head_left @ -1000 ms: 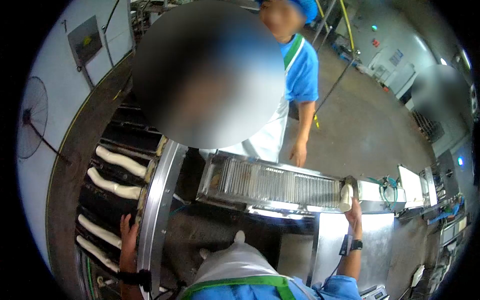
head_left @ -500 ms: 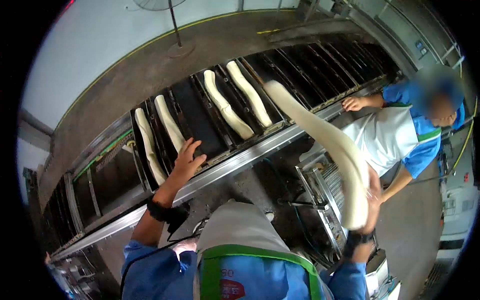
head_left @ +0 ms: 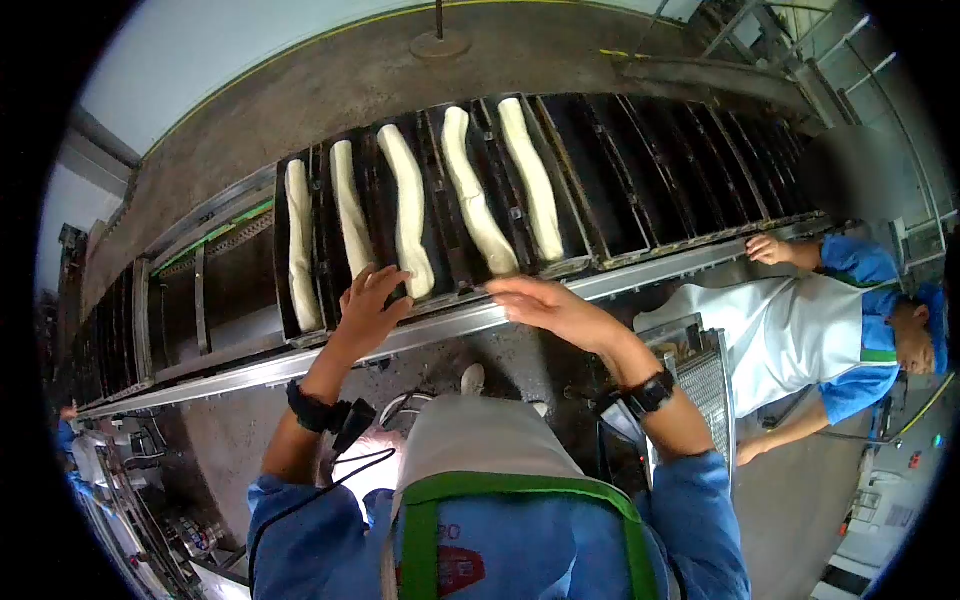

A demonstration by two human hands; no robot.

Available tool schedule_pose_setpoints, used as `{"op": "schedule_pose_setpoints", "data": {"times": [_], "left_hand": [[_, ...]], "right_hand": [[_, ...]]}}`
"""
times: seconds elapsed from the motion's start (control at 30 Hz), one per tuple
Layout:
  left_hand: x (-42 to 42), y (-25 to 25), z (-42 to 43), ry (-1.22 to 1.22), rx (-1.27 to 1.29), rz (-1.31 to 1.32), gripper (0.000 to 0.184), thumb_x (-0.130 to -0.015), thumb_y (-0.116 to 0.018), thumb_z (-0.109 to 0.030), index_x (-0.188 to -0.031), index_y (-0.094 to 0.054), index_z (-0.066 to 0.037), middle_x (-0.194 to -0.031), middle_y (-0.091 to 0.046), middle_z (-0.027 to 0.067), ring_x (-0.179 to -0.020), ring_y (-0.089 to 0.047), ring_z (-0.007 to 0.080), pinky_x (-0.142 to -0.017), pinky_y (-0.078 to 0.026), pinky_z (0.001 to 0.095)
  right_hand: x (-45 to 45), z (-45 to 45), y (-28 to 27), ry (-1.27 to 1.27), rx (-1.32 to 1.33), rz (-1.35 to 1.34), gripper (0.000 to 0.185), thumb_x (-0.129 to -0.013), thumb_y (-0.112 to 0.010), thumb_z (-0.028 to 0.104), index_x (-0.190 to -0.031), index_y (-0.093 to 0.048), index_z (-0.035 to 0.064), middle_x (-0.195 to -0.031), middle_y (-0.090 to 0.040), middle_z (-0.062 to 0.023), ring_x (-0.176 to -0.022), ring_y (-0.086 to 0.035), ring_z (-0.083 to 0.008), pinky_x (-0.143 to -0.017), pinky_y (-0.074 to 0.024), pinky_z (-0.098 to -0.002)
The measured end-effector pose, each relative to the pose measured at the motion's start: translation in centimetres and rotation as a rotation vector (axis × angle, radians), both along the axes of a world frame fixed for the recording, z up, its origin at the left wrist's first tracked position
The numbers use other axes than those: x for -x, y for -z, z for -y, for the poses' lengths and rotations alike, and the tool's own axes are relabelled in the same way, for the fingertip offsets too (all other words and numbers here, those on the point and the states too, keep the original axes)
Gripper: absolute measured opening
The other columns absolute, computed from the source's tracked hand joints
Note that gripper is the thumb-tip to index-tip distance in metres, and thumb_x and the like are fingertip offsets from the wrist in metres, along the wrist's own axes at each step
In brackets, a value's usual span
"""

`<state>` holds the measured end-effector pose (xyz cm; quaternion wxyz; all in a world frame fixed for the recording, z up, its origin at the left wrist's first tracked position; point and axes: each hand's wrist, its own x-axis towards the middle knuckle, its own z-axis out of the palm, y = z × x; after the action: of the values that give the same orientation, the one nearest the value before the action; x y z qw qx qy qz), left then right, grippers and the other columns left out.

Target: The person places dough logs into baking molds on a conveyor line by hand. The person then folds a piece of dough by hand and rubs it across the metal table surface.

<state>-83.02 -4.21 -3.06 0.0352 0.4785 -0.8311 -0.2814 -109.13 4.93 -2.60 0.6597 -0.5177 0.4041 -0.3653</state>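
Observation:
Several long pale dough ropes lie in the dark slots of a black baking pan (head_left: 563,215). My left hand (head_left: 372,312) is at the pan's near edge, between the second dough rope (head_left: 349,205) and the third dough rope (head_left: 405,205). Its fingers are slightly bent and apart, holding nothing. Fingers stretched out flat, my right hand (head_left: 560,312) is over the near edge by the lower end of the fourth dough rope (head_left: 470,195). Whether it touches that dough I cannot tell. Farther right lies a fifth dough rope (head_left: 530,180); the leftmost dough rope (head_left: 299,250) is at the pan's left side.
The pan rests on a conveyor with a metal rail (head_left: 440,331) along its near side. More black slotted pans (head_left: 680,165) continue to the right. A co-worker in a white apron (head_left: 780,325) stands there, one hand at the rail, beside a metal mesh stand (head_left: 703,395).
The dough rope that my right hand held in the air now lies in the third slot. My right hand has let go and come left to the pan. The view has shifted.

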Motion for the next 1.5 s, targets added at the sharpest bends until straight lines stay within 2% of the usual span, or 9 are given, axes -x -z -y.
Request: {"op": "schedule_pose_setpoints", "data": {"times": [0.33, 0.57, 0.77, 0.93, 1.0, 1.23, 1.33, 1.4, 1.5], "left_hand": [[11.1, -5.0, 1.0, 0.113, -0.100, 0.009, 0.037, -0.078, -0.046, -0.031, -0.111, -0.046, -0.012, -0.116, -0.042, 0.0090, -0.118, -0.024, 0.0268, -0.095, -0.015, 0.0380], [23.5, -0.1, 0.4, 0.569, -0.104, -0.156, 0.034, -0.075, -0.051, -0.018, -0.107, -0.048, -0.008, -0.113, -0.044, 0.0118, -0.112, -0.032, 0.0307, -0.093, -0.024, 0.0371], [35.2, 0.6, -3.9, 0.903, -0.125, 0.016, 0.044, -0.076, -0.050, -0.028, -0.116, -0.041, -0.012, -0.127, -0.030, 0.0084, -0.121, -0.016, 0.0271, -0.095, -0.012, 0.0447], [41.5, 3.0, -5.8, 1.052, -0.062, 0.048, 0.047, -0.078, -0.048, -0.026, -0.120, -0.035, -0.007, -0.129, -0.024, 0.0119, -0.122, -0.013, 0.0259, -0.097, -0.012, 0.0393], [43.5, 4.2, -6.6, 0.917, -0.193, -0.030, 0.047, -0.079, -0.046, -0.022, -0.121, -0.033, -0.006, -0.129, -0.023, 0.0122, -0.122, -0.013, 0.0259, -0.097, -0.013, 0.0355], [47.2, 6.2, -7.6, 0.896, -0.039, 0.034, 0.047, -0.079, -0.046, -0.020, -0.123, -0.030, -0.008, -0.130, -0.020, 0.0133, -0.121, -0.013, 0.0265, -0.097, -0.014, 0.0354], [48.2, 7.0, -8.6, 0.723, -0.121, -0.055, 0.048, -0.079, -0.046, -0.021, -0.122, -0.030, -0.007, -0.130, -0.020, 0.0139, -0.121, -0.013, 0.0273, -0.097, -0.014, 0.0356], [49.2, 7.9, -8.5, 0.829, -0.018, -0.007, 0.053, -0.077, -0.048, -0.024, -0.122, -0.029, -0.005, -0.130, -0.018, 0.0154, -0.121, -0.013, 0.0286, -0.097, -0.014, 0.0361], [49.2, 7.6, -9.2, 0.847, 0.061, -0.009, 0.056, -0.075, -0.050, -0.027, -0.121, -0.029, -0.003, -0.131, -0.017, 0.0164, -0.122, -0.011, 0.0295, -0.097, -0.015, 0.0362]], "right_hand": [[13.7, -14.4, 3.2, 0.500, -0.188, 0.147, 0.035, -0.083, -0.046, 0.020, -0.112, -0.042, -0.0002, -0.107, -0.049, -0.0090, -0.096, -0.048, -0.0167, -0.079, -0.0400, -0.0271], [16.0, -24.7, 6.3, 1.091, -0.354, 0.223, 0.035, -0.082, -0.047, 0.028, -0.103, -0.048, 0.0001, -0.096, -0.052, -0.0072, -0.088, -0.051, -0.0146, -0.077, -0.0413, -0.0256], [15.7, -34.6, 7.1, 1.429, -0.381, 0.336, 0.032, -0.081, -0.049, 0.025, -0.101, -0.049, 0.0007, -0.092, -0.054, -0.0078, -0.085, -0.052, -0.0161, -0.073, -0.0439, -0.0280], [15.5, -44.7, 8.8, 1.772, -0.421, 0.268, 0.055, -0.080, -0.048, 0.021, -0.123, -0.022, -0.0017, -0.097, -0.052, -0.0131, -0.082, -0.054, -0.0201, -0.071, -0.0461, -0.0314], [15.0, -48.3, 8.6, 1.986, -0.478, 0.252, 0.055, -0.079, -0.048, 0.015, -0.124, -0.020, 0.0013, -0.108, -0.043, -0.0205, -0.087, -0.052, -0.0240, -0.069, -0.0472, -0.0309], [12.5, -56.1, 12.6, 2.184, -0.339, 0.450, 0.040, -0.077, -0.053, 0.016, -0.110, -0.037, -0.0001, -0.081, -0.048, -0.0061, -0.072, -0.052, -0.0159, -0.061, -0.0482, -0.0257], [11.5, -61.3, 18.0, 2.048, -0.343, -0.241, 0.029, -0.078, -0.051, 0.017, -0.100, -0.040, 0.0019, -0.078, -0.048, -0.0061, -0.070, -0.050, -0.0159, -0.059, -0.0454, -0.0247], [12.9, -62.6, 17.6, 2.379, -0.489, 0.461, 0.021, -0.078, -0.050, 0.020, -0.085, -0.042, 0.0021, -0.076, -0.046, -0.0071, -0.065, -0.047, -0.0165, -0.056, -0.0434, -0.0264], [13.6, -64.7, 17.0, 2.546, -0.486, 0.171, 0.033, -0.074, -0.053, 0.013, -0.105, -0.044, 0.0060, -0.086, -0.044, -0.0083, -0.081, -0.045, -0.0187, -0.060, -0.0422, -0.0329]]}}
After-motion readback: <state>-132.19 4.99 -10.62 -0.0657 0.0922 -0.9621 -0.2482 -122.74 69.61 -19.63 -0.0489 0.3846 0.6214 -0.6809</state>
